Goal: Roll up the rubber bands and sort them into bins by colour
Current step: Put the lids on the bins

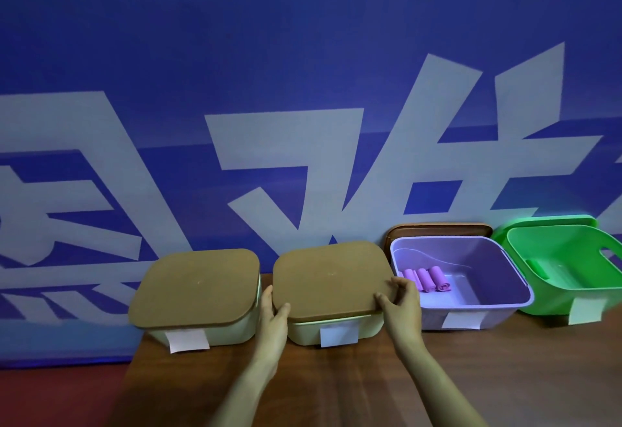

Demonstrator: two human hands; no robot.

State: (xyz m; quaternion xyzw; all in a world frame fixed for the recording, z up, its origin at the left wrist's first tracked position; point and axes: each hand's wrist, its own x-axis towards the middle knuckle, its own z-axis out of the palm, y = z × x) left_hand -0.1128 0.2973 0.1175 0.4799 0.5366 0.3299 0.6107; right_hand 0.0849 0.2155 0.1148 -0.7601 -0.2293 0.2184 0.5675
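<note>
From the head view, both hands are at the second cream bin (303,332) in a row of four along the back of the table (336,389). The left hand (274,315) pinches the near left corner of its brown lid (331,280), thumb on top. The right hand (400,305) curls its grip round the right edge. The lid sits slightly askew, probably being opened so this bin can take a colour. The leftmost bin (235,329) is covered. Rolled purple bands (427,279) lie in the open purple bin (471,305), matched by colour. The green bin (555,258) is open too, its contents unclear. A spare lid (437,226) leans behind the purple one. Each bin's white label (338,334) looks blank. The blue banner (303,56) behind has large white characters, cropped and unreadable.
</note>
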